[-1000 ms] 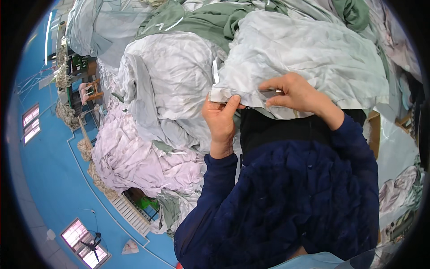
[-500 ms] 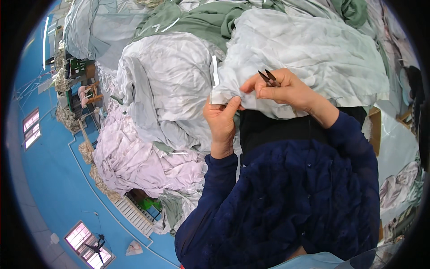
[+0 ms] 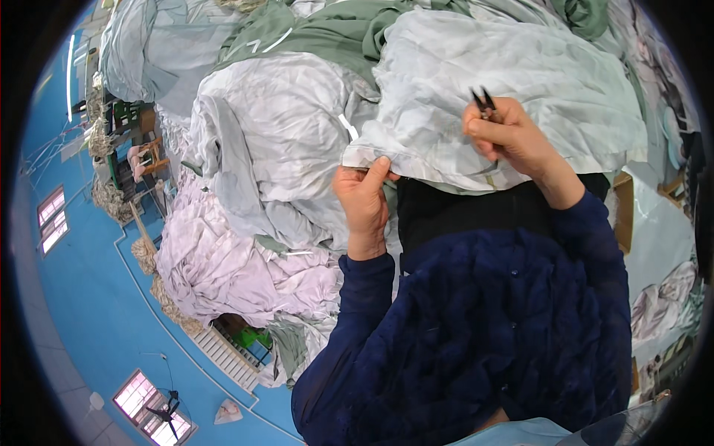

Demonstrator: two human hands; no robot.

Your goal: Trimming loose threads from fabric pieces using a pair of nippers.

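A pale grey-white cloth (image 3: 513, 82) lies spread over my lap and beyond it. My left hand (image 3: 362, 197) pinches a corner of its hemmed edge between thumb and fingers. Raised over the same cloth, my right hand (image 3: 517, 140) is closed around small black thread snips (image 3: 483, 102). The two pointed blades stand apart and point away from me. Much of the snips is hidden inside the fist. A narrow white strip (image 3: 347, 126) lies just beyond the held corner.
A bundled white cloth (image 3: 275, 126) lies left of the spread one, with a pinkish cloth heap (image 3: 245, 253) nearer me. Green cloth (image 3: 320, 37) is piled behind. At the right are a cardboard box (image 3: 623, 215) and more crumpled fabric (image 3: 662, 301).
My right hand has moved right and away from the held corner, taking the snips along. My left hand keeps its pinch and has shifted slightly left. The white strip now lies more tilted.
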